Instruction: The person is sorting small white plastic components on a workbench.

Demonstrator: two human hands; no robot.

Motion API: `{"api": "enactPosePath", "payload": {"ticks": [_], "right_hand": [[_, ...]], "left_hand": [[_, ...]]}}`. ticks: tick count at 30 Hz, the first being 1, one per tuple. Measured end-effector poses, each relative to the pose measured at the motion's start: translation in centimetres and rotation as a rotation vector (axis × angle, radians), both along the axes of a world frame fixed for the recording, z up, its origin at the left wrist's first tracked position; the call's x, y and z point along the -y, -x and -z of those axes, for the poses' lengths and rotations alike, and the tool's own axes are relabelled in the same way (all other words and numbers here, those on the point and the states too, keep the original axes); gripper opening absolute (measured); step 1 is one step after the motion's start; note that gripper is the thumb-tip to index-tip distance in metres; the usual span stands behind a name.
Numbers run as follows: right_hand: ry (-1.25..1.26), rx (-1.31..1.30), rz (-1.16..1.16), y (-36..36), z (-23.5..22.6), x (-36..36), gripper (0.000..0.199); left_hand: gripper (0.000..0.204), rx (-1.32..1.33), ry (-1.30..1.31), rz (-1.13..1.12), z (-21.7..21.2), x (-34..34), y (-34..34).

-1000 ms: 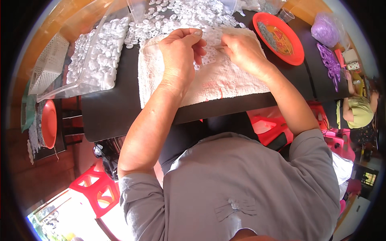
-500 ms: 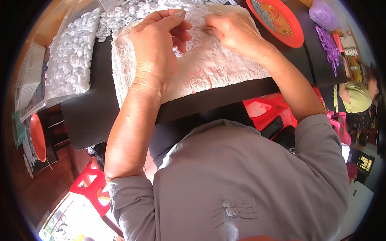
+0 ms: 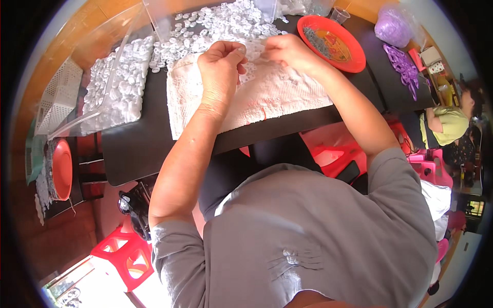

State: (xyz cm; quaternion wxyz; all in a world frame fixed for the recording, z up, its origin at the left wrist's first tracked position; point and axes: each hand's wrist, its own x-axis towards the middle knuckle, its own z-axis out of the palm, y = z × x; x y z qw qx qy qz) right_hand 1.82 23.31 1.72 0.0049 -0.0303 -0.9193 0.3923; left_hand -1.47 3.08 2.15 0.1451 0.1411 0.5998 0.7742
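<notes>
Closer together than half a second ago, the left hand point(image 3: 218, 68) and right hand point(image 3: 292, 52) are over the cream towel point(image 3: 272, 100) on the black worktop point(image 3: 136, 146). The left fingers look pinched together, any hold hidden; I cannot tell whether the right fingers grip anything. White oval rings point(image 3: 250, 71) lie on the towel between them. Judging by the heap point(image 3: 226, 21) beyond and the loaded clear bin point(image 3: 72, 124), plenty remains loose; nothing finished can be made out.

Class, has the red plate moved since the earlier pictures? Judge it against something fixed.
No; against the clear cup and purple bag, the red plate shows no shift in any direction.
</notes>
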Motion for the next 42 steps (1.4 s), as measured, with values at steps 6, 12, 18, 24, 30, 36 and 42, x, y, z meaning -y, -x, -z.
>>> {"api": "enactPosePath", "payload": {"ticks": [6,12,18,24,30,36,42], "right_hand": [[0.416,-0.031,-0.052,-3.2,-2.3,0.6,0.018],[0.527,0.001,-0.054,-4.7,-2.4,1.5,0.019],[0.739,0.033,-0.046,-5.1,-1.5,1.3,0.021],[0.792,0.011,-0.038,-5.6,-1.8,2.0,0.020],[0.780,-0.006,-0.047,-5.6,-2.2,2.5,0.017],[0.826,-0.037,-0.051,-5.7,-1.8,3.0,0.017],[1.076,-0.022,0.057,-5.4,-0.8,3.2,0.023]], "left_hand": [[0.024,-0.270,0.105,0.199,0.9,-0.3,0.0],[0.026,-0.333,0.136,0.269,1.1,-0.9,-1.1],[0.024,-0.437,0.119,0.267,1.7,-1.0,-1.3],[0.023,-0.470,0.095,0.244,1.8,-0.9,-1.4],[0.021,-0.563,0.121,0.197,1.6,-0.5,-1.9],[0.019,-0.618,0.116,0.150,1.9,-0.2,-1.8],[0.022,-0.670,0.080,0.117,1.5,-0.5,-1.6]]}}
